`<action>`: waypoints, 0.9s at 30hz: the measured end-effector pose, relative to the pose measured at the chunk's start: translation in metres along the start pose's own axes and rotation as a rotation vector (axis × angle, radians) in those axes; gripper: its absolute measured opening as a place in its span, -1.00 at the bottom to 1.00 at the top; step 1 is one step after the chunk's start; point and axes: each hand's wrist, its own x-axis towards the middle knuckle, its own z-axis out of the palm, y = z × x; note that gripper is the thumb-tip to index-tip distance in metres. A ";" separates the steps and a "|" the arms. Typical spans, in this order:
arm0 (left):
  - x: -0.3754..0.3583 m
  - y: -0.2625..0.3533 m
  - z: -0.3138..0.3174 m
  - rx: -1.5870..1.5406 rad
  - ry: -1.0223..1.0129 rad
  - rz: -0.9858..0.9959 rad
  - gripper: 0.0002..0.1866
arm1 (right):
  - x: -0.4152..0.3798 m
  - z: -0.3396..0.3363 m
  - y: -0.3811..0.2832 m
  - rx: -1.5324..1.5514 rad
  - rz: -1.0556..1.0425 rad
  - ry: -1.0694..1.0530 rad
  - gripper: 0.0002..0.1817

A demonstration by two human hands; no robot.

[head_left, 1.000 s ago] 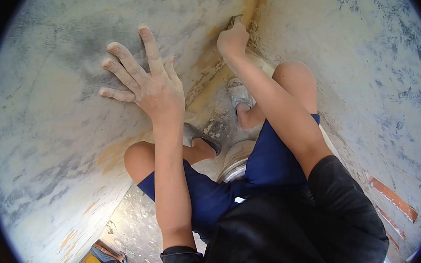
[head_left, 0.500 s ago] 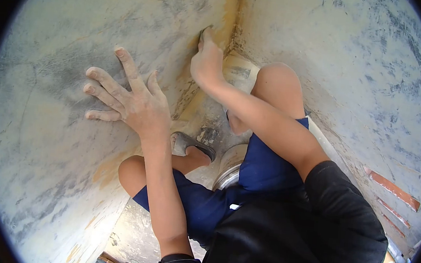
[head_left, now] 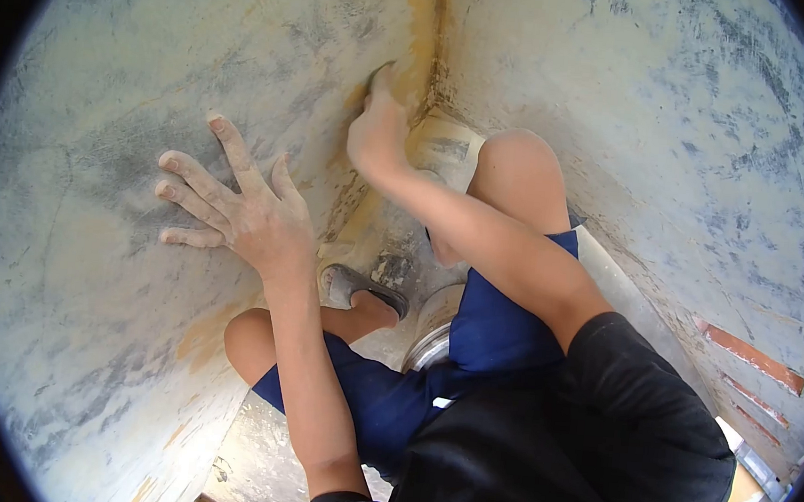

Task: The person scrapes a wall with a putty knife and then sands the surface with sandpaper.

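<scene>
In the head view, your left hand [head_left: 252,216] lies flat on the left wall [head_left: 71,253], palm to the surface and fingers [head_left: 195,178] spread wide apart; it grips nothing and only presses on the grey-streaked plaster. Dust covers the back of the hand and the knuckles.

Your right hand [head_left: 378,131] is up at the inner corner where the left wall meets the right wall [head_left: 674,159]. It is clenched around a small dark tool [head_left: 378,70], most of which is hidden by the fingers; only its upper edge shows, pressed to the left wall just beside the yellow-stained corner seam [head_left: 424,26]. What kind of tool it is cannot be told from here.

You are crouched in the corner, both knees raised. The right knee [head_left: 518,161] is near the right wall, just below the right hand, and the left knee [head_left: 249,338] is close to the left wall, under the left forearm. A grey sandal [head_left: 361,286] on one foot rests on the dusty floor [head_left: 259,447] between the knees. A pale bucket [head_left: 436,324] stands beside that foot, partly hidden by your blue shorts [head_left: 500,325]. Orange-red strips [head_left: 748,354] show low on the right wall, well apart from both hands.
</scene>
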 end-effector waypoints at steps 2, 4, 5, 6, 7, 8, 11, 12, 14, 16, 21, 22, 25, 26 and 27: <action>0.002 0.003 0.002 -0.014 0.000 -0.004 -0.05 | 0.001 -0.006 0.002 -0.109 -0.184 0.014 -0.26; 0.001 0.001 0.001 -0.023 0.011 0.005 -0.06 | 0.015 -0.033 -0.024 0.104 0.154 -0.172 -0.26; 0.000 0.001 -0.001 -0.024 0.013 0.006 -0.06 | 0.018 -0.034 -0.027 0.104 0.153 -0.170 -0.26; 0.000 0.000 -0.002 -0.013 -0.004 0.003 -0.06 | 0.021 -0.032 -0.030 0.128 0.202 -0.136 -0.26; 0.000 -0.001 -0.002 -0.003 -0.024 0.000 -0.06 | 0.023 -0.030 -0.033 0.150 0.254 -0.104 -0.26; 0.000 -0.001 -0.001 -0.004 -0.024 -0.003 -0.06 | 0.015 -0.026 -0.029 0.147 0.252 -0.105 -0.26; 0.002 0.002 0.002 -0.020 -0.006 -0.003 -0.06 | 0.000 -0.022 -0.015 0.001 -0.005 -0.147 -0.26; 0.002 0.001 0.001 -0.020 -0.009 -0.002 -0.06 | 0.010 -0.028 -0.017 0.066 0.066 -0.152 -0.26; 0.000 0.000 -0.001 -0.019 -0.010 0.001 -0.06 | 0.020 -0.030 -0.020 0.133 0.136 -0.156 -0.27; 0.000 -0.002 0.000 -0.012 -0.010 0.013 -0.06 | 0.026 -0.020 -0.022 0.181 0.210 -0.044 -0.30; 0.001 0.000 0.004 0.063 -0.003 0.002 0.05 | 0.011 -0.034 -0.027 0.071 0.115 -0.172 -0.30; 0.000 0.000 0.002 0.072 -0.001 0.003 0.05 | 0.016 -0.041 -0.034 0.190 0.233 -0.212 -0.30; 0.000 -0.001 -0.001 -0.020 -0.023 0.005 -0.05 | 0.019 -0.039 -0.043 0.198 0.283 -0.141 -0.28; 0.000 -0.001 0.000 -0.022 -0.025 0.002 -0.05 | 0.012 -0.027 -0.031 0.194 0.283 -0.141 -0.28; -0.001 -0.001 0.002 0.029 -0.014 -0.006 0.00 | -0.001 -0.007 -0.005 0.082 0.053 -0.092 -0.28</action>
